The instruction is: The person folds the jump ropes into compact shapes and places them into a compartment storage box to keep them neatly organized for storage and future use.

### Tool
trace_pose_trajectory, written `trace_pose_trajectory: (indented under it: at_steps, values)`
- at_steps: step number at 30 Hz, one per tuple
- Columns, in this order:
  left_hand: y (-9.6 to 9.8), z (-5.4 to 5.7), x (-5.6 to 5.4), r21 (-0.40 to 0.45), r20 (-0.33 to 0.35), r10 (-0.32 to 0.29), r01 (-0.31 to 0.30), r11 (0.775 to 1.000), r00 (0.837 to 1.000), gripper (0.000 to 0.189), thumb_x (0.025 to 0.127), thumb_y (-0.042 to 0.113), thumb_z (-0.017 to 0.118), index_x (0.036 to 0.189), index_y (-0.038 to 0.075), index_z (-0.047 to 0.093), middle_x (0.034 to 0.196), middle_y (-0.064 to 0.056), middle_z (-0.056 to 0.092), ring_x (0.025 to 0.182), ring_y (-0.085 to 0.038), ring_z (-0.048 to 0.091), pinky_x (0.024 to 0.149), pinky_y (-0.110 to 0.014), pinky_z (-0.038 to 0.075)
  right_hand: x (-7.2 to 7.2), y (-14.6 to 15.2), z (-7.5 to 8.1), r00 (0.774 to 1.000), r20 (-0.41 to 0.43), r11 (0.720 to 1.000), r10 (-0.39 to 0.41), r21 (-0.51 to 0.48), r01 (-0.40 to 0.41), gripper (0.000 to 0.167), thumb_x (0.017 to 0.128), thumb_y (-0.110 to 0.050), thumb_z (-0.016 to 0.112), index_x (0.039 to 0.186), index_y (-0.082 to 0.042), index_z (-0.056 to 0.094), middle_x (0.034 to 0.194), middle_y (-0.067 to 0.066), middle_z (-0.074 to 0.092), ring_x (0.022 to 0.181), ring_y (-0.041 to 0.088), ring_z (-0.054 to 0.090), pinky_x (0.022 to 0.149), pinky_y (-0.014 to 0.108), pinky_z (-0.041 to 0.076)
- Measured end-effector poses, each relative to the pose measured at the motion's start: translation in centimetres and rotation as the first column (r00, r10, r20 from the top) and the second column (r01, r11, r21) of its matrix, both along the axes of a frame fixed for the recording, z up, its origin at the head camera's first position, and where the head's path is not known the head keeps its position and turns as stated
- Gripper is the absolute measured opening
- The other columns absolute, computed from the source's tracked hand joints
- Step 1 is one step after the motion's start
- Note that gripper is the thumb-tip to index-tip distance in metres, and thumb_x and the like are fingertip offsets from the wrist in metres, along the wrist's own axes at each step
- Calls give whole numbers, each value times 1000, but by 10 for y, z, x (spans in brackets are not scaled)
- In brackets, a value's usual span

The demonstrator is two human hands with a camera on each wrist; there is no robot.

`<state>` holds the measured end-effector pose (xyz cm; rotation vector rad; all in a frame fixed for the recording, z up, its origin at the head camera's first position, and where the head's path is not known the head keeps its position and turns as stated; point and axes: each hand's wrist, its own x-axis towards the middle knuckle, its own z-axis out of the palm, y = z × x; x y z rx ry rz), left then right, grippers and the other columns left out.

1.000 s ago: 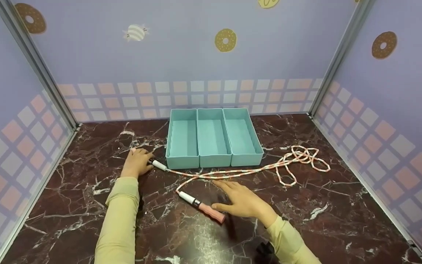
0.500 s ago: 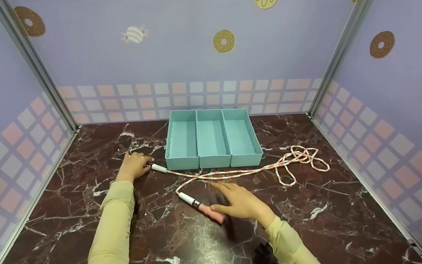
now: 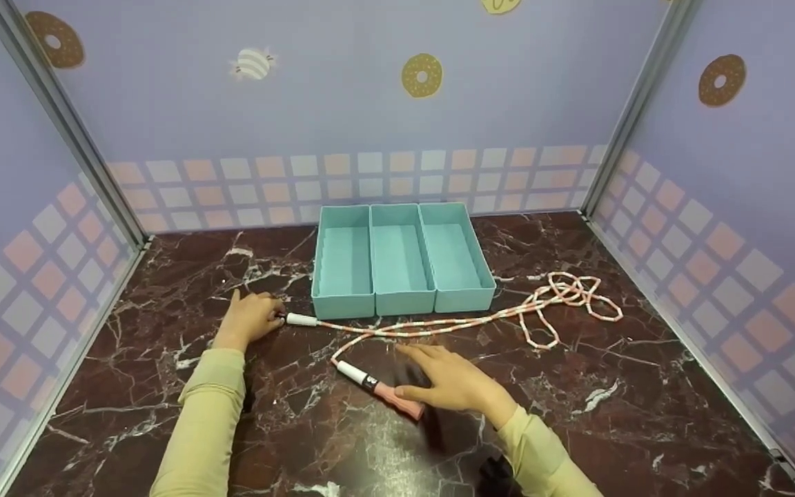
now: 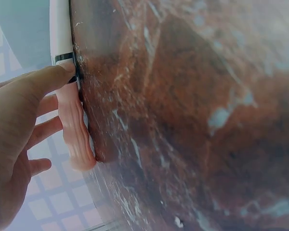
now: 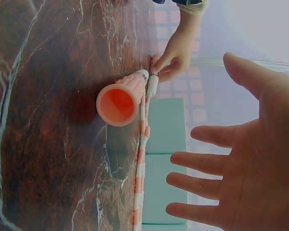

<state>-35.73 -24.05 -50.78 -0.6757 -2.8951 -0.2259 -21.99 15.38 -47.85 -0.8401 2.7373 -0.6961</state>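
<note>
A jump rope (image 3: 537, 302) with pink and white beads lies across the dark marbled tabletop, its far part in loose loops at the right. My left hand (image 3: 249, 319) pinches one handle (image 3: 301, 319) at its black band; the left wrist view shows the thumb (image 4: 58, 77) there and the wavy pink grip (image 4: 74, 127) below it. The other handle (image 3: 354, 373) lies slanted near the middle front. Beside and partly above its pink end hovers my right hand (image 3: 456, 381), fingers straight and spread, holding nothing, as the right wrist view (image 5: 260, 159) confirms.
Behind the rope stands a teal three-compartment box (image 3: 346, 306), its compartments showing bare bottoms. Patterned lilac walls (image 3: 342, 110) close off the back and both sides. A dark object (image 3: 497, 476) is partly visible beneath the right forearm.
My left hand has shifted slightly left and toward me, and the handle it pinches has turned to lie more level. The right hand and the other handle have hardly moved.
</note>
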Motion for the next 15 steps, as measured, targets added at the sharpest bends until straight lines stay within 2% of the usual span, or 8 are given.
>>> trace_pose_trajectory:
  at_steps: [2,4,7,10,15]
  values:
    - [0,1,2,0,-4,-6,6,1000,1000,15,92,16,82,101,6,78,97,-17,71,101,-49,68,107,-80,35,0,-1,0,1000,10,1000,-5,3,5,83,101,-64,59,164,-14,40,163,22,43,147,54,39,118,68,33]
    - [2,4,5,-11,-5,-12,11,1000,1000,14,92,16,82,101,5,78,96,-16,72,97,-45,70,104,-75,42,0,-2,1,1000,14,1000,-7,4,7,83,101,-65,59,164,-14,40,163,22,42,147,53,39,118,68,33]
    - [2,3,7,-21,-57,-42,41,999,998,14,90,17,84,97,6,79,87,-13,71,84,-39,70,87,-63,55,0,-4,1,1000,13,1000,-6,6,6,81,101,-63,60,164,-15,40,163,21,43,148,49,40,118,67,33]
    - [1,1,9,-27,-89,-62,60,998,994,15,89,19,85,96,7,80,80,-10,68,75,-35,68,70,-56,56,-1,-5,0,1000,12,1000,-6,7,6,81,101,-62,60,164,-16,40,163,20,44,148,47,41,118,65,34]
    - [2,-2,14,-9,-76,-56,55,998,996,16,89,18,84,97,5,79,80,-9,66,72,-34,66,67,-54,56,-2,-7,-2,1000,14,1000,-11,10,11,82,100,-64,60,164,-16,40,161,21,45,146,46,44,116,65,38]
